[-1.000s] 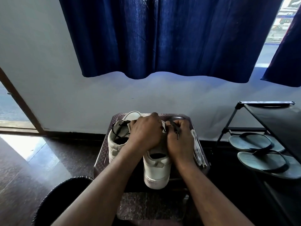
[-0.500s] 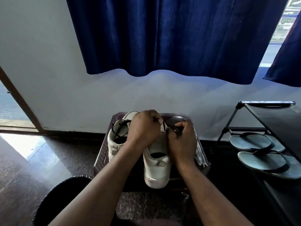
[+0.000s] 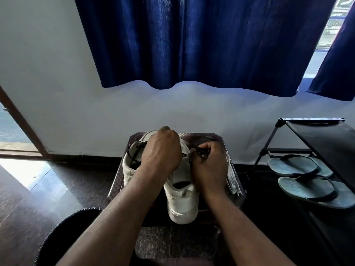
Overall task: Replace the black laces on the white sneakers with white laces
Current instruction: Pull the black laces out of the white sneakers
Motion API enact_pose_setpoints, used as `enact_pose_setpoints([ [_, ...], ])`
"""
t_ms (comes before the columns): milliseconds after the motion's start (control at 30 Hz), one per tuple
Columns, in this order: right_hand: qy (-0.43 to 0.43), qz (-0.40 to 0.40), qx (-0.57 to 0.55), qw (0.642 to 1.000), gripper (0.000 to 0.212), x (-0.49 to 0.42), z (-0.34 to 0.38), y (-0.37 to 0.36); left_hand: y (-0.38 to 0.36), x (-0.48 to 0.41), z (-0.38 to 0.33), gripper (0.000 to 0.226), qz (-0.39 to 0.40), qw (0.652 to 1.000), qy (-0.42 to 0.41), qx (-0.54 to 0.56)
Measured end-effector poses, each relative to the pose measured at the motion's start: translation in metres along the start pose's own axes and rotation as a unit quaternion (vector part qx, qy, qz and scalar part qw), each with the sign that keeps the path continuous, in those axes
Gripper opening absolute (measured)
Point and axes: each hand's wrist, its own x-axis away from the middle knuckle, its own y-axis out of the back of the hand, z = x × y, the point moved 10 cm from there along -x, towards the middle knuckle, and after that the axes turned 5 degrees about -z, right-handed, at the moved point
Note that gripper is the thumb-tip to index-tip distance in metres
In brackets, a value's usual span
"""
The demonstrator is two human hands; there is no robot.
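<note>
At the near edge of the desk [image 3: 218,138], my left hand [image 3: 162,150] grips the sneaker [image 3: 182,205] so my right hand [image 3: 210,167], pinching its black lace [image 3: 202,153], can pull.

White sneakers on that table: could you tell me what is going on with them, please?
A person's left hand grips the near sneaker on the table while the right hand pinches its black lace, apparently unthreading it. The far sneaker is also black-laced; white laces lie at the table's right edge.
</note>
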Motion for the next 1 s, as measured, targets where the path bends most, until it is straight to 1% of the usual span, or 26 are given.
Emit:
enact_pose_setpoints([
  [67, 0.009, -0.006, 0.006, 1.000, 0.016, 0.000, 0.002, 0.002, 0.007, -0.002, 0.002, 0.015, -0.017, 0.994, 0.028, 0.106],
  [100, 0.013, -0.009, 0.008, 1.000, 0.016, 0.001, 0.003, 0.002, 0.011, -0.004, 0.007, 0.019, -0.018, 0.980, 0.066, 0.187],
  [133, 0.017, -0.013, 0.008, 1.000, 0.016, 0.002, 0.004, 0.003, 0.013, -0.005, 0.014, 0.024, -0.013, 0.948, 0.117, 0.294],
  [167, 0.021, -0.017, 0.008, 1.000, 0.017, 0.002, 0.004, 0.004, 0.014, -0.004, 0.021, 0.027, -0.008, 0.899, 0.171, 0.403],
  [200, 0.025, -0.021, 0.007, 0.999, 0.017, 0.002, 0.005, 0.004, 0.015, -0.003, 0.026, 0.028, -0.009, 0.856, 0.207, 0.474],
  [233, 0.026, -0.024, 0.006, 0.999, 0.018, 0.003, 0.005, 0.005, 0.020, -0.004, 0.029, 0.026, -0.005, 0.849, 0.207, 0.486],
  [267, 0.026, -0.024, 0.004, 0.999, 0.018, 0.002, 0.006, 0.006, 0.026, -0.007, 0.030, 0.023, 0.004, 0.876, 0.182, 0.447],
  [333, 0.024, -0.020, 0.006, 0.999, 0.018, 0.002, 0.005, 0.005, 0.031, -0.011, 0.029, 0.016, 0.037, 0.955, 0.107, 0.274],
  [367, 0.023, -0.018, 0.009, 1.000, 0.018, 0.002, 0.004, 0.004, 0.027, -0.010, 0.029, 0.020, 0.064, 0.977, 0.082, 0.187],
  [433, 0.022, -0.014, 0.009, 1.000, 0.018, 0.003, 0.004, 0.003, 0.016, -0.008, 0.032, 0.027, 0.099, 0.990, 0.058, 0.079],
  [500, 0.020, -0.012, 0.006, 1.000, 0.018, 0.003, 0.004, 0.002, 0.013, -0.006, 0.028, 0.022, 0.093, 0.995, 0.033, 0.028],
  [533, 0.019, -0.011, 0.007, 1.000, 0.018, 0.003, 0.005, 0.002, 0.015, -0.006, 0.024, 0.019, 0.081, 0.996, 0.023, 0.028],
  [567, 0.020, -0.013, 0.008, 1.000, 0.020, 0.003, 0.005, 0.002, 0.020, -0.008, 0.021, 0.016, 0.057, 0.996, 0.023, 0.064],
  [600, 0.023, -0.016, 0.010, 1.000, 0.020, 0.003, 0.005, 0.003, 0.029, -0.010, 0.020, 0.013, 0.026, 0.990, 0.037, 0.134],
  [633, 0.026, -0.020, 0.009, 0.999, 0.021, 0.003, 0.005, 0.004, 0.038, -0.011, 0.022, 0.014, 0.000, 0.969, 0.064, 0.240],
  [667, 0.029, -0.024, 0.008, 0.999, 0.021, 0.002, 0.006, 0.005, 0.046, -0.011, 0.025, 0.018, -0.018, 0.916, 0.099, 0.389],
  [700, 0.031, -0.026, 0.008, 0.999, 0.021, 0.003, 0.007, 0.005, 0.051, -0.011, 0.029, 0.021, -0.028, 0.828, 0.135, 0.544],
  [733, 0.030, -0.026, 0.009, 0.999, 0.021, 0.003, 0.007, 0.005, 0.053, -0.010, 0.031, 0.023, -0.028, 0.738, 0.164, 0.654],
  [767, 0.027, -0.025, 0.010, 0.999, 0.021, 0.003, 0.006, 0.005, 0.052, -0.008, 0.035, 0.026, -0.028, 0.687, 0.187, 0.702],
  [800, 0.024, -0.022, 0.010, 0.999, 0.021, 0.002, 0.005, 0.004, 0.050, -0.006, 0.039, 0.028, -0.031, 0.684, 0.205, 0.699],
  [833, 0.019, -0.017, 0.009, 1.000, 0.021, 0.002, 0.004, 0.003, 0.046, -0.006, 0.045, 0.028, -0.036, 0.729, 0.218, 0.648],
  [900, 0.013, -0.008, 0.007, 1.000, 0.022, 0.001, 0.003, 0.001, 0.038, -0.006, 0.053, 0.029, -0.035, 0.864, 0.213, 0.455],
  [933, 0.014, -0.006, 0.007, 1.000, 0.024, 0.002, 0.003, 0.000, 0.034, -0.006, 0.049, 0.035, -0.028, 0.914, 0.186, 0.360],
  [967, 0.016, -0.007, 0.007, 1.000, 0.024, 0.002, 0.003, -0.001, 0.030, -0.006, 0.042, 0.041, -0.016, 0.946, 0.150, 0.286],
  [1000, 0.016, -0.008, 0.006, 1.000, 0.023, 0.002, 0.003, -0.001, 0.025, -0.005, 0.032, 0.048, 0.001, 0.965, 0.114, 0.235],
])
